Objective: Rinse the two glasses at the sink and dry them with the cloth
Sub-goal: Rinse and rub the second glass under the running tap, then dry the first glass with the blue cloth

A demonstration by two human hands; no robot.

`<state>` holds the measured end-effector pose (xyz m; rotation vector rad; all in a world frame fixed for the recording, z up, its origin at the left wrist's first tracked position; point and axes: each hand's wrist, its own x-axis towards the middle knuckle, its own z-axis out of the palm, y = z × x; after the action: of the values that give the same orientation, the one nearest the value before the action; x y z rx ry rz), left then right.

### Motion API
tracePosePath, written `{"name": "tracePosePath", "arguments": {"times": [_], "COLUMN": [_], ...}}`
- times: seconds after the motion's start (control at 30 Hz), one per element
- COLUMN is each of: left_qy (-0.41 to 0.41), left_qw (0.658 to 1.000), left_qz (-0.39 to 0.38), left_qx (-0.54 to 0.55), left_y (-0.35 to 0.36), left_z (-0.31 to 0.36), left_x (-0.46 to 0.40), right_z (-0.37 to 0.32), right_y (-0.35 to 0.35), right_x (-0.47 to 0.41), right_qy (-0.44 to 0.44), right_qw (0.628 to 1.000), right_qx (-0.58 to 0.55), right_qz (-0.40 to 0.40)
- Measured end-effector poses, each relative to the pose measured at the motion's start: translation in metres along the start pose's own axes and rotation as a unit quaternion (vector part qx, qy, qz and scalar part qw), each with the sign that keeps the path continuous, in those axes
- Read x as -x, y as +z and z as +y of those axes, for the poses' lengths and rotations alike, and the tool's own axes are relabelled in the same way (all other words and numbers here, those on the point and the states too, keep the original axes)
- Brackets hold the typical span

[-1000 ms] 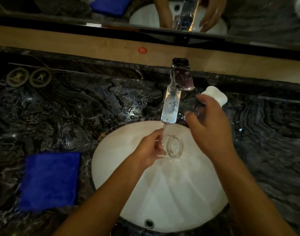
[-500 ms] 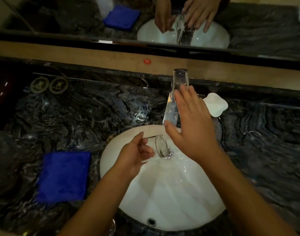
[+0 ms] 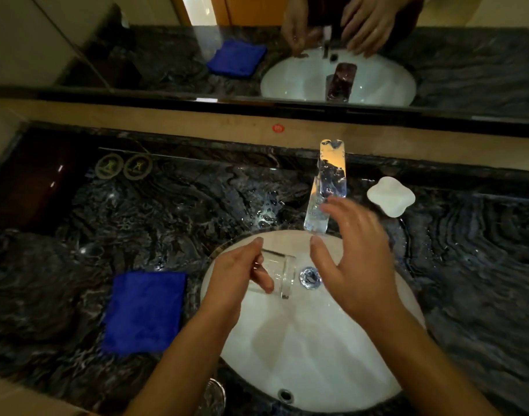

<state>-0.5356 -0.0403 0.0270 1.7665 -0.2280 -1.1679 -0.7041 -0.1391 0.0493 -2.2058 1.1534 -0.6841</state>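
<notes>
My left hand (image 3: 236, 283) grips a clear glass (image 3: 282, 276) lying on its side over the white sink (image 3: 311, 364), its mouth turned right toward the drain (image 3: 310, 277). My right hand (image 3: 356, 265) hovers just right of the glass with its fingers spread, holding nothing, below the chrome faucet (image 3: 328, 187). No water stream shows. The blue cloth (image 3: 144, 310) lies flat on the dark marble counter left of the sink. A second clear glass (image 3: 213, 396) stands at the counter's front edge, partly hidden by my left forearm.
A white soap dish (image 3: 391, 196) sits right of the faucet. Two round coasters (image 3: 123, 166) lie at the back left. A mirror (image 3: 167, 40) runs along the wall behind the counter. Water drops wet the marble left of the faucet.
My right hand left the faucet handle and dropped over the basin. The water stream seen a second ago is gone. The glass has tipped further, mouth to the right.
</notes>
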Motion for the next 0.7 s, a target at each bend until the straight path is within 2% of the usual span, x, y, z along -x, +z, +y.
{"name": "tracePosePath", "arguments": {"times": [0.1,0.2,0.33,0.5,0.6,0.67,0.7], "left_qy": [0.056,0.102,0.143,0.154,0.154,0.159,0.158], "left_qw": [0.997,0.992,0.986,0.987,0.983,0.976,0.977], "left_qz": [-0.009,-0.002,0.018,0.03,0.097,0.142,0.139], "left_qx": [-0.047,-0.078,-0.084,-0.033,0.032,0.031,0.015], "left_y": [-0.003,-0.003,-0.01,-0.033,-0.057,-0.076,-0.086], "left_z": [0.011,0.017,0.011,0.006,0.004,-0.002,-0.006], "left_x": [0.016,0.031,0.052,0.08,0.095,0.103,0.107], "right_z": [-0.006,-0.005,-0.008,-0.026,-0.039,-0.048,-0.053], "right_y": [0.006,0.008,0.01,0.007,0.002,0.002,0.003], "right_x": [0.022,0.034,0.046,0.056,0.062,0.068,0.072], "right_qy": [0.05,0.15,0.187,0.2,0.214,0.214,0.213], "right_qw": [0.986,0.936,0.89,0.864,0.832,0.812,0.804], "right_qx": [-0.072,-0.193,-0.278,-0.343,-0.397,-0.431,-0.444], "right_qz": [-0.142,-0.253,-0.309,-0.31,-0.321,-0.33,-0.335]}}
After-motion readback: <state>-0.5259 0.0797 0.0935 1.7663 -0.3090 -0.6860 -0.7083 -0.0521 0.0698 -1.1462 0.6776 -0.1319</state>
